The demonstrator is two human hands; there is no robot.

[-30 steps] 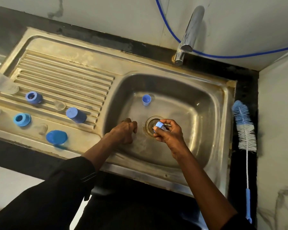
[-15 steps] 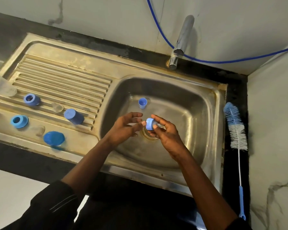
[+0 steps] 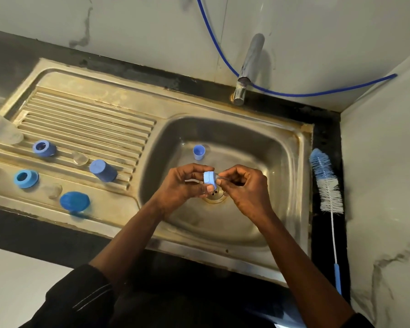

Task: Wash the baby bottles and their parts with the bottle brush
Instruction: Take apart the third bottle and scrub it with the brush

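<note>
Over the sink basin (image 3: 277,176), both hands meet at a light blue bottle collar (image 3: 210,178) with a clear teat in it. My left hand (image 3: 180,185) grips the collar between thumb and fingers. My right hand (image 3: 243,183) pinches the clear teat that sticks out of the collar's right side. A small blue cap (image 3: 198,152) stands on the basin floor behind the hands. The blue and white bottle brush (image 3: 327,185) lies on the black counter, right of the sink.
On the ribbed drainboard (image 3: 85,124) lie blue collars (image 3: 43,147) (image 3: 25,178), a blue cap on its side (image 3: 103,170), a blue lid (image 3: 74,201), two clear teats (image 3: 80,159) (image 3: 53,190) and clear bottles (image 3: 3,131) at the left edge. The tap (image 3: 249,69) stands behind the basin.
My right hand lifted the collar off the drain. My left hand rose from the basin floor and took hold of the collar, while my right fingers shifted onto the teat.
</note>
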